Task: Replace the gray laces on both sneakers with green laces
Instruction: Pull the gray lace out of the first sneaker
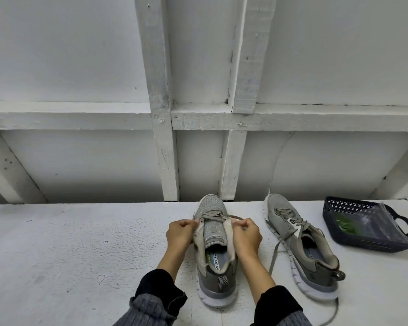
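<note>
Both hands, our left hand (pixel 180 233) and right hand (pixel 246 235), are pinching the gray lace (pixel 218 217) at the near sneaker's (pixel 216 262) upper eyelets to work it loose, while the other sneaker (pixel 300 245) is waiting on the desk (pixel 68 250) beside the basket (pixel 369 225) holding something green.

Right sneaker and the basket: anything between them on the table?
Nothing; in the head view, bare white table separates the right sneaker from the dark basket. Its loose gray lace trails on the other side.
</note>
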`<state>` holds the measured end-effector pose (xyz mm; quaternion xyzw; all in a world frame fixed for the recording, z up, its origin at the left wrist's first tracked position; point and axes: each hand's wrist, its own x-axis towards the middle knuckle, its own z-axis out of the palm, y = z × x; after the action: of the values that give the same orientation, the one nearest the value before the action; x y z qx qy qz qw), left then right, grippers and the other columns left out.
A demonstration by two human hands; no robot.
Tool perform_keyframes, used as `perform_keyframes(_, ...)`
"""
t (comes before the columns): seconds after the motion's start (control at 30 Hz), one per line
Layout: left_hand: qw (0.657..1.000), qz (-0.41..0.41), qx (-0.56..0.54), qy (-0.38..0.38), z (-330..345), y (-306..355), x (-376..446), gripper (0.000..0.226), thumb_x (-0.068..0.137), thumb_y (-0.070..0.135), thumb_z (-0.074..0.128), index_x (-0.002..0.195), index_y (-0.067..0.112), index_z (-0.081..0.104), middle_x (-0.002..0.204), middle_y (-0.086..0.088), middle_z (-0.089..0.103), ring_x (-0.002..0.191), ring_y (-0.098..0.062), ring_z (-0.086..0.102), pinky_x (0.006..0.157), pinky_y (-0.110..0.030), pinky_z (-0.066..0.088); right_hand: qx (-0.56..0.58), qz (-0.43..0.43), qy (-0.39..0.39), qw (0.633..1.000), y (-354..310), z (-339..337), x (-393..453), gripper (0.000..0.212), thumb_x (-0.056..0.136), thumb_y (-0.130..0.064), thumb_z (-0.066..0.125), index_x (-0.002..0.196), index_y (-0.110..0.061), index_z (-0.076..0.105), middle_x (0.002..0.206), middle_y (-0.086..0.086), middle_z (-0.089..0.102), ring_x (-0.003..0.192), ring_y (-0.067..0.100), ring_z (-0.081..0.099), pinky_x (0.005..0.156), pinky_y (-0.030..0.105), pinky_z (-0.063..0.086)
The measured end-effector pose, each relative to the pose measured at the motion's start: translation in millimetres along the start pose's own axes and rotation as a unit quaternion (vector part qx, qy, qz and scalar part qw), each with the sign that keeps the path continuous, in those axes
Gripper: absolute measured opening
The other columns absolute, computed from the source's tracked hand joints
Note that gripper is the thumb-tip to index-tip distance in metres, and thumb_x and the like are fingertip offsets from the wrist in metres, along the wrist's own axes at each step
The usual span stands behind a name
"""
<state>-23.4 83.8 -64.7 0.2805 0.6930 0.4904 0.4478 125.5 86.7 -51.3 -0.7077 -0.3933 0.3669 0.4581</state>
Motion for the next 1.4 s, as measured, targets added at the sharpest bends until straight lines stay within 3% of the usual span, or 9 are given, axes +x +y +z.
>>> perform_keyframes(0.13, 0.978, 0.113, 0.175, -0.014, -2.1, 8.8, -5.0, 0.008, 0.089, 0.027, 0.066, 0.082, 0.024, 0.069, 0.083, 0.009, 0.069, 0.086, -0.015, 0.064, 0.078, -0.029, 0.05, 0.035, -0.01, 0.008, 0.999, 1.6, 5.0, -2.8, 0.018, 0.089, -0.014, 0.065, 0.074, -0.004, 0.061, 0.066, 0.0, 0.061, 0.062, 0.008, 0.052, 0.053, 0.015, 0.034)
perform_keyframes(0.3, 0.867, 0.309, 0.385, -0.072, 12.8, 28.6, -6.8, 0.032, 0.094, 0.017, 0.053, 0.121, 0.029, 0.062, 0.12, 0.003, 0.062, 0.118, -0.018, 0.051, 0.096, -0.032, 0.042, 0.053, -0.037, 0.042, 0.997, 0.4, 6.0, -8.6, 0.02, 0.091, -0.022, 0.064, 0.083, -0.005, 0.056, 0.07, -0.001, 0.058, 0.066, 0.012, 0.053, 0.052, 0.014, 0.033)
perform_keyframes(0.47, 0.772, 0.32, 0.54, -0.103, 28.3, 28.3, -4.1, 0.023, 0.096, 0.038, 0.048, 0.112, 0.028, 0.063, 0.115, 0.003, 0.062, 0.119, -0.023, 0.042, 0.101, -0.042, 0.029, 0.061, -0.026, 0.038, 0.997, 1.8, 6.1, -9.0, 0.022, 0.092, -0.026, 0.062, 0.091, -0.009, 0.049, 0.077, 0.006, 0.061, 0.071, 0.016, 0.053, 0.066, 0.027, 0.031)
perform_keyframes(0.63, 0.963, 0.185, 0.184, -0.062, 22.1, 28.0, -4.2, 0.017, 0.096, 0.028, 0.052, 0.087, 0.024, 0.065, 0.095, 0.003, 0.067, 0.1, -0.022, 0.056, 0.084, -0.033, 0.041, 0.043, -0.053, 0.043, 0.997, 3.4, 4.8, -7.0, 0.024, 0.092, -0.022, 0.061, 0.076, -0.006, 0.055, 0.067, -0.004, 0.054, 0.066, 0.016, 0.051, 0.057, 0.025, 0.031)
perform_keyframes(0.7, 0.996, 0.088, 0.024, 0.005, 11.7, 29.4, -3.0, 0.02, 0.095, 0.016, 0.051, 0.082, 0.019, 0.065, 0.096, -0.003, 0.068, 0.099, -0.024, 0.059, 0.082, -0.031, 0.042, 0.039, -0.063, 0.041, 0.996, 4.3, 5.1, -6.8, 0.027, 0.093, -0.022, 0.061, 0.071, -0.006, 0.057, 0.065, -0.005, 0.054, 0.065, 0.018, 0.051, 0.054, 0.02, 0.033)
perform_keyframes(0.83, 0.995, 0.062, 0.079, 0.026, 0.7, 26.4, 1.6, 0.017, 0.096, 0.018, 0.049, 0.095, 0.013, 0.066, 0.11, -0.008, 0.068, 0.1, -0.021, 0.056, 0.083, -0.028, 0.038, 0.041, -0.057, 0.037, 0.997, 5.0, 5.3, -7.7, 0.026, 0.093, -0.023, 0.06, 0.074, -0.006, 0.064, 0.067, -0.009, 0.054, 0.066, 0.012, 0.051, 0.058, 0.02, 0.036)
perform_keyframes(1.0, 0.914, 0.279, 0.291, -0.034, 15.4, 33.2, -1.3, 0.031, 0.095, 0.03, 0.053, 0.124, 0.019, 0.06, 0.13, 0.001, 0.057, 0.123, -0.018, 0.047, 0.101, -0.036, 0.037, 0.04, -0.051, 0.033, 0.997, 6.3, 5.0, -7.3, 0.035, 0.093, -0.025, 0.06, 0.064, -0.005, 0.064, 0.059, -0.005, 0.055, 0.062, 0.012, 0.051, 0.061, 0.029, 0.037)
perform_keyframes(1.23, 0.802, 0.266, 0.528, -0.082, 30.4, 34.3, -8.9, 0.022, 0.097, 0.04, 0.047, 0.097, 0.028, 0.065, 0.112, 0.007, 0.061, 0.122, -0.02, 0.041, 0.109, -0.063, 0.008, 0.024, -0.05, 0.046, 0.997, 8.3, 5.9, -4.7, 0.051, 0.09, -0.027, 0.063, 0.047, -0.005, 0.049, 0.047, 0.001, 0.047, 0.052, 0.015, 0.044, 0.053, 0.028, 0.035)
perform_keyframes(1.4, 0.914, 0.197, 0.35, -0.055, 26.9, 31.5, -5.7, 0.021, 0.095, 0.042, 0.051, 0.087, 0.028, 0.066, 0.091, 0.014, 0.066, 0.103, -0.011, 0.055, 0.11, -0.055, 0.01, 0.008, -0.075, 0.043, 0.996, 13.0, 10.2, 0.0, 0.049, 0.091, -0.028, 0.062, 0.045, -0.019, 0.046, 0.055, 0.004, 0.053, 0.063, 0.022, 0.051, 0.061, 0.031, 0.036)
